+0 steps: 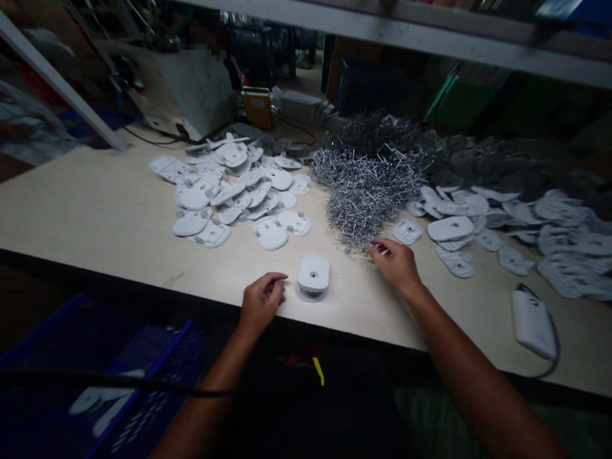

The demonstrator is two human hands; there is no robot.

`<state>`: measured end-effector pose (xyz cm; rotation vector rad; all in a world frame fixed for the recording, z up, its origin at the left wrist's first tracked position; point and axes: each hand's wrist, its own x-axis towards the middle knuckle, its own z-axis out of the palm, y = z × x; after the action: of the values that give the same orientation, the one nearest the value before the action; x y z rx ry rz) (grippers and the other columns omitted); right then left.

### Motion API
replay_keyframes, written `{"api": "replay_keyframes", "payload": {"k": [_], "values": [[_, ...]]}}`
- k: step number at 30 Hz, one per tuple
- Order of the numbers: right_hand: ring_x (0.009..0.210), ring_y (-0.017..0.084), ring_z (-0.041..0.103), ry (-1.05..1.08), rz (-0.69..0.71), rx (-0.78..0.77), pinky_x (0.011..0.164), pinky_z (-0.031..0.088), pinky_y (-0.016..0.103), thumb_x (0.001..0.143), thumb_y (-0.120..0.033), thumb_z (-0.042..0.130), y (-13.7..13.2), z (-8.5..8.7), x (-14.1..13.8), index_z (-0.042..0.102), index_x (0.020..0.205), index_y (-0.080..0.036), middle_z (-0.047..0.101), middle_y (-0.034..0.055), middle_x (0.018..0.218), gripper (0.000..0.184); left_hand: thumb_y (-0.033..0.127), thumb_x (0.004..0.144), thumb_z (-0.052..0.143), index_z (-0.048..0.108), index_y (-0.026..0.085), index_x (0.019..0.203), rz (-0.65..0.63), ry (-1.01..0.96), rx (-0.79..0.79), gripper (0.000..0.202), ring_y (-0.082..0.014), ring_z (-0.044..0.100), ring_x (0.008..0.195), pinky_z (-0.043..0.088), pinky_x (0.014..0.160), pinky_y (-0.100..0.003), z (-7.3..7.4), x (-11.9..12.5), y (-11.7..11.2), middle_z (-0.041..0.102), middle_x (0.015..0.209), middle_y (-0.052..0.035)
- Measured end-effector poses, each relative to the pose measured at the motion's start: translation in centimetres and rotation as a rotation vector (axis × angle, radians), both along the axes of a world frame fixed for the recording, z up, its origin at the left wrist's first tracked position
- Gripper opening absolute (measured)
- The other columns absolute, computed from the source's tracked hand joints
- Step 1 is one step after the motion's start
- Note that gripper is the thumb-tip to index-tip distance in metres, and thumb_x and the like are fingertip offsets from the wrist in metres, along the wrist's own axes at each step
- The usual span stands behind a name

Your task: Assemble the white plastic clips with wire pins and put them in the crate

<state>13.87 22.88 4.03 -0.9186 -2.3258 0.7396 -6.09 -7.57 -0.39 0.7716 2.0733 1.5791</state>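
Observation:
My left hand rests curled at the table's front edge, just left of a small white rounded plastic block with a hole in its top. Its fingers are closed; what they hold, if anything, is hidden. My right hand reaches to the near edge of a big heap of thin metal pins, fingertips pinched among the pins. A spread of white plastic shells lies beyond the left hand.
More white and grey shells cover the right side of the table. A white power bank with cable lies at the front right. A blue crate sits below on the left. A person is seated behind the table at the far left.

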Motion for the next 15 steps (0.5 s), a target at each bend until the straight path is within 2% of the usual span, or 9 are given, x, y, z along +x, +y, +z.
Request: {"api": "replay_keyframes", "payload": {"k": [2,6,9,11,13,15], "values": [[0.070,0.021,0.066,-0.034,0.013,0.025,0.069,0.048,0.032,0.088,-0.038,0.068,-0.2,0.2,-0.9,0.081,0.113,-0.017,0.077,0.0056,0.085,0.035,0.034,0.095,0.061,0.074,0.016,0.107,-0.001,0.007,0.005,0.025,-0.0138,0.068,0.061,0.053,0.059,-0.023,0.0,0.0,0.0,0.069,0.075,-0.0003],[0.076,0.022,0.068,-0.105,0.064,0.060,0.072,0.048,0.031,0.090,-0.033,0.068,-0.7,0.2,-2.5,0.082,0.105,-0.019,0.078,0.0054,0.087,0.025,0.033,0.095,0.061,0.075,0.016,0.106,-0.005,0.019,0.007,0.024,-0.0137,0.067,0.060,0.053,0.059,-0.023,-0.1,0.0,0.0,0.069,0.074,0.0001],[0.076,0.022,0.067,-0.084,0.111,0.079,0.072,0.047,0.031,0.091,-0.030,0.064,-0.6,0.2,-3.4,0.082,0.096,-0.020,0.078,0.0053,0.086,0.021,0.032,0.095,0.061,0.075,0.017,0.107,-0.010,0.016,0.011,0.024,-0.0140,0.067,0.060,0.053,0.059,-0.023,-0.3,0.0,-0.1,0.068,0.073,0.0001],[0.073,0.021,0.066,-0.021,0.117,0.031,0.069,0.046,0.030,0.090,-0.031,0.064,-0.1,0.3,-3.6,0.080,0.091,-0.019,0.076,0.0047,0.082,0.021,0.032,0.095,0.061,0.074,0.017,0.107,-0.013,0.008,0.017,0.024,-0.0141,0.067,0.061,0.053,0.059,-0.024,-0.3,-0.1,-0.1,0.068,0.073,0.0000],[0.069,0.021,0.063,0.104,0.049,-0.067,0.064,0.044,0.030,0.087,-0.038,0.066,0.5,0.5,-3.5,0.078,0.087,-0.017,0.074,0.0044,0.077,0.024,0.032,0.095,0.061,0.074,0.017,0.107,-0.019,0.006,0.024,0.023,-0.0141,0.067,0.061,0.053,0.059,-0.024,-0.3,0.0,-0.1,0.069,0.074,-0.0001],[0.066,0.020,0.061,0.251,-0.078,-0.148,0.060,0.043,0.029,0.085,-0.044,0.067,0.8,0.5,-3.3,0.076,0.085,-0.016,0.071,0.0043,0.073,0.030,0.032,0.095,0.061,0.074,0.017,0.107,-0.025,0.008,0.034,0.023,-0.0140,0.068,0.061,0.053,0.059,-0.024,-0.3,0.0,-0.1,0.068,0.075,-0.0001]]}}
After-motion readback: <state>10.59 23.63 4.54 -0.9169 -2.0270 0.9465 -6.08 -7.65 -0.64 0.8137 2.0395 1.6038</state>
